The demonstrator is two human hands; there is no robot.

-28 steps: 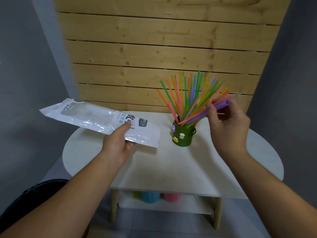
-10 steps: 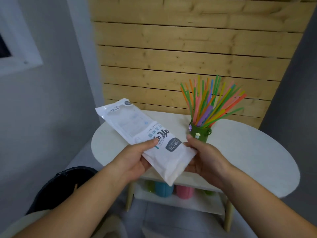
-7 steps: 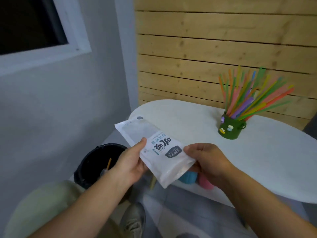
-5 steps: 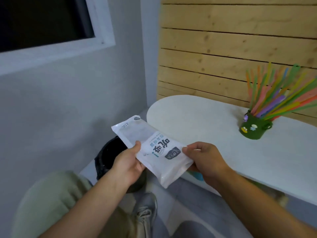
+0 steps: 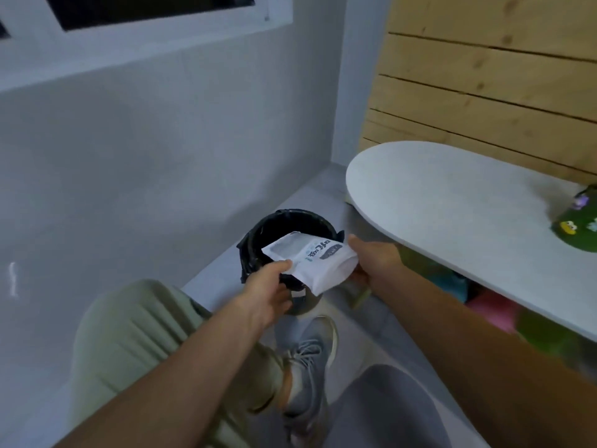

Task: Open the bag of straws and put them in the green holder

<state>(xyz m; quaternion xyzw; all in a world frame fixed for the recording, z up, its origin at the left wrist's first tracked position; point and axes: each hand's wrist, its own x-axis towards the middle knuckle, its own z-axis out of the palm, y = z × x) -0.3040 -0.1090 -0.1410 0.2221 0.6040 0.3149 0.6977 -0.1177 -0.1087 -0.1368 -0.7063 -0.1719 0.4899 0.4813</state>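
The white plastic straw bag (image 5: 311,261), flat and folded over, hangs just above the mouth of a black-lined bin (image 5: 277,227) on the floor. My left hand (image 5: 266,292) pinches its near left edge and my right hand (image 5: 376,258) grips its right end. The green holder (image 5: 578,226) with small cartoon stickers stands at the far right edge of the picture on the white oval table (image 5: 452,202); its straws are cut off by the frame.
My leg in pale green trousers (image 5: 129,334) and a grey sneaker (image 5: 307,360) are below the bin. A grey wall and a window frame are to the left, a wooden slat panel behind the table. Coloured cups (image 5: 484,308) sit on the shelf under the table.
My view has swung left and down, away from the table. Both hands have carried the bag from in front of the holder to over the bin, and the bag now looks folded shorter.
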